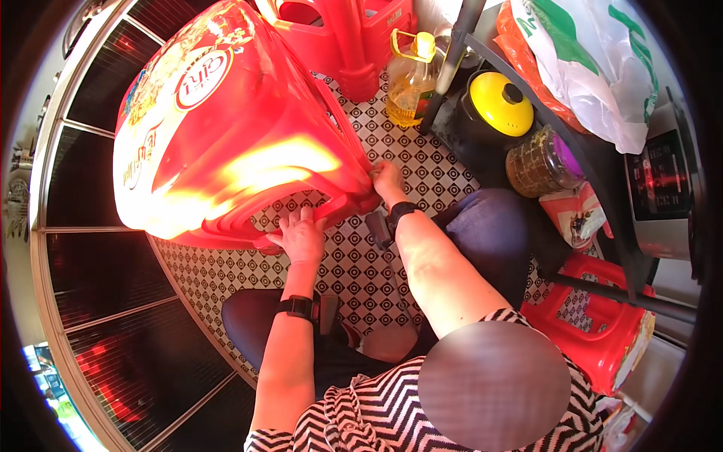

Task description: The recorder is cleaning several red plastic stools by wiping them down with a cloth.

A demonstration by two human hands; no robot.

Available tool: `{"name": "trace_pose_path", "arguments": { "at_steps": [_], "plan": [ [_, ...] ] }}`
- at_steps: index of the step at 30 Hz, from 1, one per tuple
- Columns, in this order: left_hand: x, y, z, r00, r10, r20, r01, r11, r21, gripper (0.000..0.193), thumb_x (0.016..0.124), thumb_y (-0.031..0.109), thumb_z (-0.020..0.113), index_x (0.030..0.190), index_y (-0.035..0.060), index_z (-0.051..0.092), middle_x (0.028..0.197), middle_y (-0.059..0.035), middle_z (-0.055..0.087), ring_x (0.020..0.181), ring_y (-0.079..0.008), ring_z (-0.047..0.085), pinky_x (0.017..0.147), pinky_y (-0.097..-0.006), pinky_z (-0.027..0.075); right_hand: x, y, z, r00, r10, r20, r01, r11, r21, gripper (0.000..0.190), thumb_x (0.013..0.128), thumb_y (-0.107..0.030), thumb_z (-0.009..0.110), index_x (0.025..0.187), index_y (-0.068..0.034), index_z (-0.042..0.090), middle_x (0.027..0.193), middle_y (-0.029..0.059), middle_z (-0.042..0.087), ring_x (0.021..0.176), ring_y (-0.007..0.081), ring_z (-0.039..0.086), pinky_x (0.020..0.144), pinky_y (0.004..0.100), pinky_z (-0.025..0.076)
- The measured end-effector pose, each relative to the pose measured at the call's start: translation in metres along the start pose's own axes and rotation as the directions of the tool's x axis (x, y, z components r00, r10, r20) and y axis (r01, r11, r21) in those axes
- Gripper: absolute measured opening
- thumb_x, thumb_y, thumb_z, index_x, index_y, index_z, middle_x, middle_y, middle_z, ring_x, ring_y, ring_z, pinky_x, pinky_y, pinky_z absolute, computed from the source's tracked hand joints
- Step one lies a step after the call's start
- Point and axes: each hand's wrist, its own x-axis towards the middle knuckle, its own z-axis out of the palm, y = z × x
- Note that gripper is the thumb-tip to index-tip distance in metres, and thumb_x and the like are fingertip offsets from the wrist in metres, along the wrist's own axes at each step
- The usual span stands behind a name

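Note:
A large red plastic stool or small table (271, 101) with a glossy printed top stands tilted before me, its top towards the left. My left hand (303, 236) rests on the lower red frame, thumb and fingers around the bar beside an arched opening. At the right end of that frame, my right hand (388, 179) has its fingers curled against the edge by a leg. Both wrists carry dark straps. A small dark box with a cable (378, 229) shows below my right wrist.
Dark glazed cabinet doors (85, 181) line the left. At the back are another red plastic stool (358, 79) and an oil bottle (411, 85). On the right stand a yellow-lidded pot (501, 104), a jar (542, 161), a black rack (613, 226) and a red stool (599, 333).

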Motion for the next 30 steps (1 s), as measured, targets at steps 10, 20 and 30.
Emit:
{"name": "trace_pose_path", "arguments": {
  "at_steps": [10,20,30],
  "plan": [
    [0.002,0.003,0.0,0.998,0.027,-0.056,-0.026,1.0,0.015,0.034,0.083,0.04,0.063,0.108,0.0169,0.058,0.117,-0.0055,0.057,0.122,-0.0271,0.042,0.095,-0.0732,0.024,-0.032,0.046,0.002,0.984,0.104,0.144,-0.07,0.973,-0.221,0.031,0.082,-0.027,0.066,0.101,-0.003,0.065,0.106,0.0225,0.064,0.099,0.0333,0.064,0.08,0.0411,0.052],
    [0.005,0.013,0.003,0.996,0.067,-0.065,-0.068,0.998,-0.009,0.035,0.082,0.04,0.063,0.107,0.0167,0.058,0.115,-0.006,0.057,0.121,-0.0284,0.043,0.094,-0.0742,0.024,0.032,0.072,0.012,0.903,0.061,-0.426,0.14,0.894,0.425,0.02,0.073,-0.019,0.067,0.09,-0.009,0.068,0.087,0.0135,0.069,0.083,0.0295,0.066,0.076,0.0385,0.051],
    [0.0,-0.001,0.006,0.998,0.024,-0.063,-0.024,1.0,0.011,0.036,0.082,0.04,0.063,0.108,0.0158,0.057,0.114,-0.0064,0.057,0.117,-0.0295,0.045,0.095,-0.074,0.025,-0.008,0.035,0.016,0.966,0.098,-0.239,-0.061,0.986,0.156,0.017,0.072,-0.016,0.072,0.085,-0.006,0.068,0.084,0.0119,0.069,0.081,0.0276,0.066,0.074,0.0364,0.051]
  ]
}}
